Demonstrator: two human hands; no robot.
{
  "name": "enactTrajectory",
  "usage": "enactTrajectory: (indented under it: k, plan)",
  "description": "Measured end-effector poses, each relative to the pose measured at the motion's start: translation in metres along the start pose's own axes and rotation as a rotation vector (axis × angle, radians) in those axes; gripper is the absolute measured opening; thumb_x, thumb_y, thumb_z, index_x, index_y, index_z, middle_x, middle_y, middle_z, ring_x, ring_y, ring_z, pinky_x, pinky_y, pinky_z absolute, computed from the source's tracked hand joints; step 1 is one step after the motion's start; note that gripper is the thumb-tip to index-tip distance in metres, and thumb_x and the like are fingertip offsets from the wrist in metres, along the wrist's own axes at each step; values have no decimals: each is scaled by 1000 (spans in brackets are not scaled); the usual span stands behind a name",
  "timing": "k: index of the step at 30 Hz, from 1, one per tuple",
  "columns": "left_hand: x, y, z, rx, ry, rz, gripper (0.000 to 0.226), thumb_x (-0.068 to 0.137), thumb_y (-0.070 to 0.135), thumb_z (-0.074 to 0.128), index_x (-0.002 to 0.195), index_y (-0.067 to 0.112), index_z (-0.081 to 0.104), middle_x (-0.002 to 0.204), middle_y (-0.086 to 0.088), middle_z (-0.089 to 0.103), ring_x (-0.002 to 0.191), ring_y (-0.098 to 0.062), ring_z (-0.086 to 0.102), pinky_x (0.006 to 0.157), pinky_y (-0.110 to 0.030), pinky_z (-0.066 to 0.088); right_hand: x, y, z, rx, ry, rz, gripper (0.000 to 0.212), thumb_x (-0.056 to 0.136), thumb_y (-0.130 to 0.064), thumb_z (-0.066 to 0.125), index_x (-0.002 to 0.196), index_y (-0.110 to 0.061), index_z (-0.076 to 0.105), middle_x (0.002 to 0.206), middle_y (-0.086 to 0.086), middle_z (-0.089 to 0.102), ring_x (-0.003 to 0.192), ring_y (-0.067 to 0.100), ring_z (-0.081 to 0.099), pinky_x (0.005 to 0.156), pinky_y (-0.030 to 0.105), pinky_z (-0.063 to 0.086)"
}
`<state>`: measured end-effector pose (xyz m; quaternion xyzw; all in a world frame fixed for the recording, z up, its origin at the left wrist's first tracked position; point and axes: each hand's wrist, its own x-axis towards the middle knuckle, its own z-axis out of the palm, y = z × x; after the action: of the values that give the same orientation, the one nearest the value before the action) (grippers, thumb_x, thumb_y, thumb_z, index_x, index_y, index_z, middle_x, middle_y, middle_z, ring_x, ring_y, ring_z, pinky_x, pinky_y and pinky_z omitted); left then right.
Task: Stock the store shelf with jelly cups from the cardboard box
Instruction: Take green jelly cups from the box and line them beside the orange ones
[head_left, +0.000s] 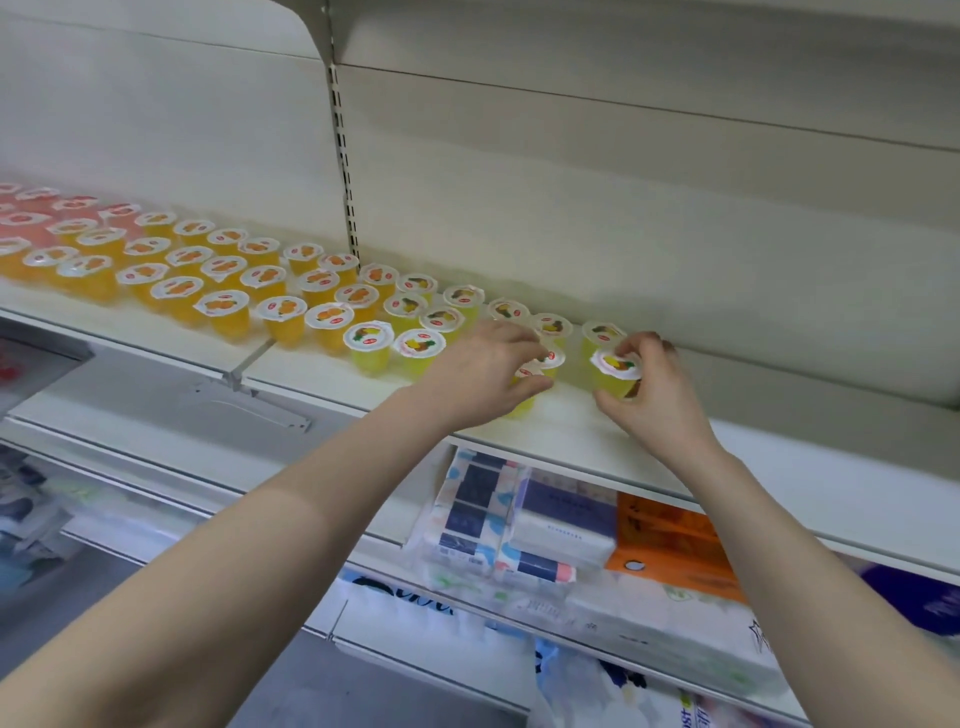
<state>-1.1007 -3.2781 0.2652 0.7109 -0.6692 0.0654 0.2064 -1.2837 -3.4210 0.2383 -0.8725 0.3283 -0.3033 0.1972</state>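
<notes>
Rows of jelly cups stand on the white shelf (561, 431): pink ones far left, orange ones (223, 306) in the middle, yellow ones (418, 348) toward the right. My left hand (483, 374) grips a yellow jelly cup (522, 400) near the shelf's front, its fingers curled over the lid; a second yellow cup (551, 359) shows just behind the fingertips. My right hand (649, 389) holds another yellow jelly cup (615, 371) by its sides, resting on the shelf at the right end of the rows. The cardboard box is out of view.
The shelf runs on bare to the right of my right hand. A slotted upright (345, 156) divides the back panel. Below, a lower shelf holds tissue packs (483, 514) and an orange package (670, 545). More wrapped goods lie further down.
</notes>
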Motion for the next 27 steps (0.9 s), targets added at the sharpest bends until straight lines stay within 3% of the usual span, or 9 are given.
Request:
enactTrajectory:
  k: [2,5,15,19,23,27]
  plan:
    - [-2,-1,6,75,-44,0,60,91,55,37,120,12,68,124,-5,64,119,-28,54,105,-36,34,-2,5,8,-26,-40,-8,42,75,-16,75,109,-16,51,111,6,52,98,24,52,75,26,36]
    - [-3,-2,9,123,-84,-2,69,89,58,25,122,13,66,126,-5,64,122,-29,53,108,-39,33,-2,8,18,-38,-63,-15,40,76,-20,76,107,-17,50,110,6,51,93,26,54,80,35,45]
    - [-6,-5,12,99,-88,-1,67,90,56,27,123,12,66,126,-6,64,119,-27,54,104,-36,37,5,10,31,-282,67,-82,41,79,-29,78,111,-14,59,118,12,52,106,35,49,81,42,48]
    - [-6,-4,12,105,-102,-9,62,92,54,32,124,12,65,127,-6,63,121,-28,53,105,-36,36,5,8,30,-390,65,-110,41,79,-31,77,110,-11,59,120,14,52,102,37,50,79,44,50]
    - [-10,-4,4,90,-85,-14,60,94,53,37,128,11,62,131,-7,60,128,-27,47,109,-35,31,7,5,21,-479,51,-151,40,78,-37,77,103,-9,64,108,16,59,96,39,54,77,44,49]
    - [-19,-17,-15,95,-24,-29,52,98,47,46,134,12,56,137,-6,55,132,-24,42,109,-31,27,12,-6,8,-519,85,-203,41,84,-42,63,112,-11,65,107,15,62,94,39,56,76,43,49]
